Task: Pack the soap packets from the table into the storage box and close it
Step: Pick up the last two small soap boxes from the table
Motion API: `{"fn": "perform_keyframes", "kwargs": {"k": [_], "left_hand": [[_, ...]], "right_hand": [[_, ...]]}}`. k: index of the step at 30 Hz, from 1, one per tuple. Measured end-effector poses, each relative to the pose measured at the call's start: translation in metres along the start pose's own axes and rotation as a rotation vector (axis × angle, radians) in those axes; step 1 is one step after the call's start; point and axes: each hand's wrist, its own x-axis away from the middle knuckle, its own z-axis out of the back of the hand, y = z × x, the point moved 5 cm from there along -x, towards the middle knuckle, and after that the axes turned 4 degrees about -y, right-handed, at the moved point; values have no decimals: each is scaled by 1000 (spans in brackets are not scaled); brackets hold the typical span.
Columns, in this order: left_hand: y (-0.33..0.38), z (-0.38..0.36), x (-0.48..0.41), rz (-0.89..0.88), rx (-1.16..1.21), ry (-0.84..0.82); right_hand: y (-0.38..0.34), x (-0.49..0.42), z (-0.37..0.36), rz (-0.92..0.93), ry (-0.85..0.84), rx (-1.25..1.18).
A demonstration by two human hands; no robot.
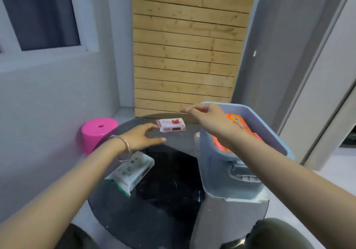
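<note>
A round dark table (163, 200) is seen, with a white-green packet (133, 171) near its left edge. The left hand (143, 137), fingers spread, is held just beside a pink soap packet (171, 125) at the far edge; its print cannot be read. The right hand (206, 114), loosely curled and empty, is held over the blue storage box (269, 133), where orange packets (237, 125) lie. A pink stool (96, 133) and a slatted wood panel (188, 46) are seen beyond.

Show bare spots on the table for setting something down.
Free: the dark middle of the table, between the green packet and the box, and the near edge. Crowded: far edge, with the pink packet and left hand.
</note>
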Motion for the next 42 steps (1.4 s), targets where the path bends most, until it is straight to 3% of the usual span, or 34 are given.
{"fn": "perform_keyframes", "kwargs": {"k": [3,6,11,21,32,42], "left_hand": [[-47,-17,17,201,-172,-160],[-77,-34,27,283,-210,-165],[-93,-36,15,256,-111,95],[-117,-18,-35,168,84,287],[-138,-11,-101,166,19,257],[-145,-13,-119,149,34,207]], "right_hand": [[10,-12,-53,-66,-63,-49],[31,-27,-97,-147,-68,-74],[75,-40,-110,-313,48,-134],[138,-69,-116,-367,295,31],[166,-144,-123,-298,466,208],[176,-175,-123,-406,437,244]]}}
